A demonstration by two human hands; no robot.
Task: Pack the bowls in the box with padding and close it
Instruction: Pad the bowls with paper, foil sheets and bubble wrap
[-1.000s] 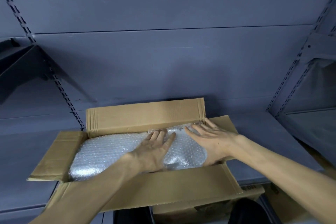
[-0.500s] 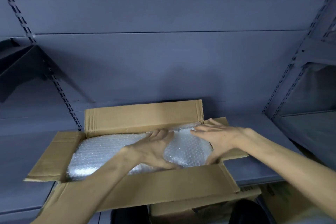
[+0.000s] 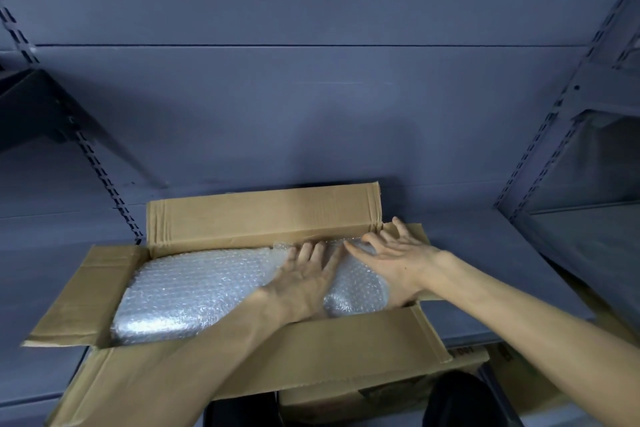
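An open cardboard box (image 3: 263, 218) sits on a grey shelf with all its flaps spread outward. Bubble wrap (image 3: 194, 288) fills the top of the box and hides whatever lies under it; no bowls show. My left hand (image 3: 304, 281) lies flat, fingers spread, on the wrap at the box's right half. My right hand (image 3: 394, 253) rests beside it at the back right corner, fingers apart, pressing the wrap's edge near the right flap.
The grey shelf (image 3: 485, 288) has a back wall close behind the box and slotted uprights (image 3: 104, 184) on both sides. Another cardboard box (image 3: 398, 388) stands below the shelf's front edge. A second shelf bay (image 3: 588, 236) opens at the right.
Both hands have slid from the middle of the wrap toward the back right corner of the box, flattening the wrap there. The box stays in place.
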